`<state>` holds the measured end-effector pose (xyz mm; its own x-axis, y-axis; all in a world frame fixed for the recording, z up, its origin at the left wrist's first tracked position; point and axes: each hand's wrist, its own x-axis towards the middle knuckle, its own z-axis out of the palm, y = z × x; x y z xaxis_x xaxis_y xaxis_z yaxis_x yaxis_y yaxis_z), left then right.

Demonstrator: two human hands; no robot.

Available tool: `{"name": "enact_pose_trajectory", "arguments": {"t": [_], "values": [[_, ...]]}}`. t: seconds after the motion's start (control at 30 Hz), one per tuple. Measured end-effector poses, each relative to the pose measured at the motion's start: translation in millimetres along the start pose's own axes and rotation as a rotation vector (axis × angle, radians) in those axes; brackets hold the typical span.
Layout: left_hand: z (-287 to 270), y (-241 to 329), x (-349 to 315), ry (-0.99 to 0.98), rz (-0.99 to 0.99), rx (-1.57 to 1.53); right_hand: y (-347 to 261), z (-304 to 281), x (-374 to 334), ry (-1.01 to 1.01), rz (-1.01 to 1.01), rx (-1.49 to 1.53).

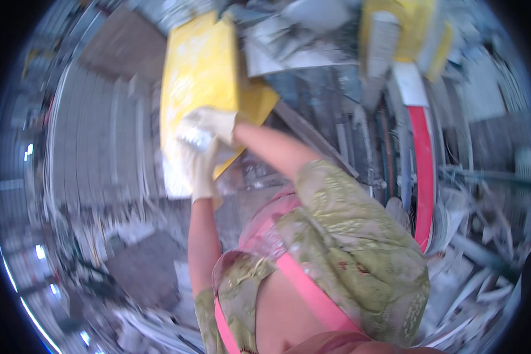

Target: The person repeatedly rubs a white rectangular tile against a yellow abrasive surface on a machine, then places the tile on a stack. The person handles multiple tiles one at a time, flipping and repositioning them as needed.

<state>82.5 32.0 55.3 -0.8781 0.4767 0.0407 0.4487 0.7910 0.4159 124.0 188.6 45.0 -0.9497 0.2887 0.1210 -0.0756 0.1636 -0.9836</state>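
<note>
A yellow slab-like surface (203,65), smeared with white, stretches away in front of me, left of centre. My left hand (198,168), in a pale glove, reaches up over its near end. My right hand (212,123), gloved the same way, comes in from the right and meets the left one. Between them sits a small shiny silvery thing (196,139), too blurred to name. Both hands look closed around it, though the fingers are partly hidden and smeared. A yellow flap (258,103) sticks out beside the slab on the right.
Stacked grey panels (94,135) stand to the left, with a brown board (124,44) behind. Crumpled pale sheeting (301,29) lies ahead. On the right are a red and white strip (420,159), pipes and loose scraps (460,301). A dark board (141,271) lies lower left.
</note>
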Motion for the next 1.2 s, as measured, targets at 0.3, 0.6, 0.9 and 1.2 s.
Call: {"name": "enact_pose_trajectory", "arguments": {"t": [0.3,0.6,0.9,1.2], "values": [[-73,45,8,-0.493,-0.061,0.177,13,12,-71,0.208,0.017,0.194],[-57,64,24,-0.53,-0.276,0.221,21,59,-126,0.162,-0.019,-0.234],[-56,46,1,-0.511,0.07,-0.083,6,52,-134,0.229,-0.021,-0.077],[-86,-33,1,-0.328,0.767,-0.11,4,63,-115,0.499,-0.077,0.377]]}}
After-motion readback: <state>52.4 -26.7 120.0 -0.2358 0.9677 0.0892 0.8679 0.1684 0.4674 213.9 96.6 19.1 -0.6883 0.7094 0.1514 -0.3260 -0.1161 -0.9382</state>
